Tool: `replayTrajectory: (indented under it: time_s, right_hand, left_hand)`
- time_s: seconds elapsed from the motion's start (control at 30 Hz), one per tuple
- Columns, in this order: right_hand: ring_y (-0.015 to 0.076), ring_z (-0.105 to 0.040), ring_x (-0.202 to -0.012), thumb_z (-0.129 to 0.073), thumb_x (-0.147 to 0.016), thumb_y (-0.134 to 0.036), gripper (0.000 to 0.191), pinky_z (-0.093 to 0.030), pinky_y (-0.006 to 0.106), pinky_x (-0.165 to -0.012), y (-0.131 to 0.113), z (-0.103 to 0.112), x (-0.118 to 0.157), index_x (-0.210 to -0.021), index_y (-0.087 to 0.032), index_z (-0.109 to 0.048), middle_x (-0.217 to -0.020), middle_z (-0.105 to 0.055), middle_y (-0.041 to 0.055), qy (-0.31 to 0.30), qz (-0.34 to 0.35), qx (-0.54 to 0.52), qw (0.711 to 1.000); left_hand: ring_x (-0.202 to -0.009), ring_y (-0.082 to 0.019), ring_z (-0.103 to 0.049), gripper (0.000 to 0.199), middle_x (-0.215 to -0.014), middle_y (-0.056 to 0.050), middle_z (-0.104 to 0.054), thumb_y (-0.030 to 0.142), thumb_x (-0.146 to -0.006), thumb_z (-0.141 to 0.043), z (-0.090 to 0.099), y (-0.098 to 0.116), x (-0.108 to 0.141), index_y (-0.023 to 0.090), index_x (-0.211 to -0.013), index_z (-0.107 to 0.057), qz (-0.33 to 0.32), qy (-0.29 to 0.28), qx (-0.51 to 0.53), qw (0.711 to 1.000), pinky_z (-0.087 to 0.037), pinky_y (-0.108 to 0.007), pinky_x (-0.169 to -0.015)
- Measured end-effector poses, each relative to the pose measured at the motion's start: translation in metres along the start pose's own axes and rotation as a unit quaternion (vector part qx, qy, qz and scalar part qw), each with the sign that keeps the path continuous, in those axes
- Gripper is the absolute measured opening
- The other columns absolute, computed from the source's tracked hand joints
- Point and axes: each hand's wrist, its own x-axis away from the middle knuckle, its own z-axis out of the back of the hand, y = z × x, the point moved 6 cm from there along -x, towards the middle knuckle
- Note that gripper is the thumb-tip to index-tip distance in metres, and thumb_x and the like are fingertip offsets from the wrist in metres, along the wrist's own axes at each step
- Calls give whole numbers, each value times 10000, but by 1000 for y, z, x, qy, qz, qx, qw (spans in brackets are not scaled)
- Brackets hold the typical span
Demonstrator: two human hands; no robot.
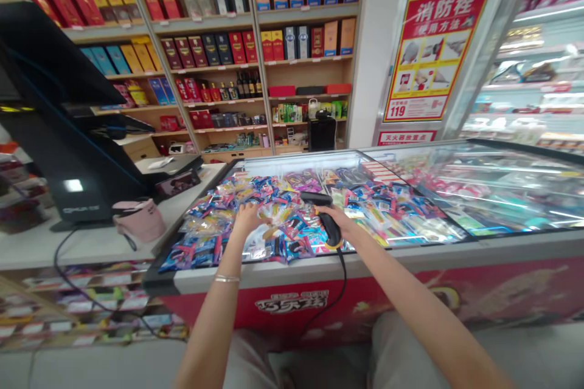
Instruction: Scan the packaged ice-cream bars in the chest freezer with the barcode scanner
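My right hand (336, 220) is wrapped round the handle of a black barcode scanner (316, 199) with yellow trim. The scanner's head points left above the packets, and its cord hangs down over the front of the freezer. My left hand (247, 216) rests on the heap of snack packets (269, 194), fingers reaching forward and thumb apart. Its fingertips are blurred among the wrappers. Blue, pink, purple and clear packets (205, 249) lie loose on the glass top of the chest freezer (365, 258).
On the left counter stand a black checkout terminal (82, 176) and a pink cup-shaped pouch (139, 219). A cable (57, 258) hangs off that counter. Shelves of boxed bottles (210, 51) line the back wall. A second glass freezer section (502, 182) extends right.
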Motion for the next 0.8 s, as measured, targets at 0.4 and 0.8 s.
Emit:
replayTrajectory:
  time_s: [0.4,0.8]
  right_hand:
    - [131,-605,-515,-603,-739,-352,263,-488,219,-525,34,-16,-27,-820,-111,-670,-641,-689,76,-149,-41,7,988]
    - [141,-600,-503,-594,-738,-348,235,-477,227,-507,36,-10,-29,-774,-126,-662,-570,-656,57,-131,-43,-3,990]
  left_hand:
    - [-849,-261,-588,451,-860,-74,-658,455,-489,-763,1,-8,-31,184,-820,-619,-21,-114,118,986,-421,-291,-716]
    - [-705,-191,-580,303,-725,-1,-668,376,-469,-769,7,2,-30,195,-693,-675,-121,-279,54,951,-386,-240,-621]
